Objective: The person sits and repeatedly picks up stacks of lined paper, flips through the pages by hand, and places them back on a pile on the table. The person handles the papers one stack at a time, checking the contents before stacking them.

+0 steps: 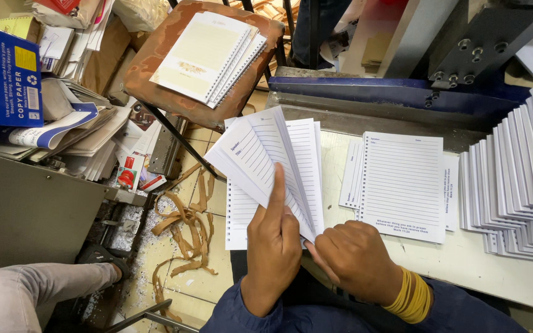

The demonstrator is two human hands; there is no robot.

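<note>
The person is holding a fanned bundle of lined, punched sheets (272, 166) up over the near edge of the worktable (464, 262), in the middle of the view. The left hand (272, 240) is closing round the lower part of the bundle from behind, its forefinger lying straight up the face of one sheet. The right hand (356, 259) is curled tight at the bundle's near right corner, pinching the sheets together there; yellow rubber bands (409, 297) are sitting on that wrist.

The sheets look thin, light and limp, so they are likely to slide over one another and splay. A grip at the corner or along the punched edge, with a finger bracing the flat, seems the surest hold, and the punched edge would probably tear if pulled hard.

To the right, a small pile of the same lined pages (402, 185) is lying flat on the table, and farther right, stepped stacks of white paper (519, 179) are leaning in rows. Beyond them a dark metal machine (464, 55) is standing.

Far left of the bundle, spiral-bound notebooks (208, 55) are resting on a worn brown stool seat (149, 68). At the far left, a blue paper carton (4, 77) is sitting among loose papers; what it holds cannot be seen. Paper scraps (183, 222) are littering the floor, and another person's knee (26, 296) is showing at the near left.
</note>
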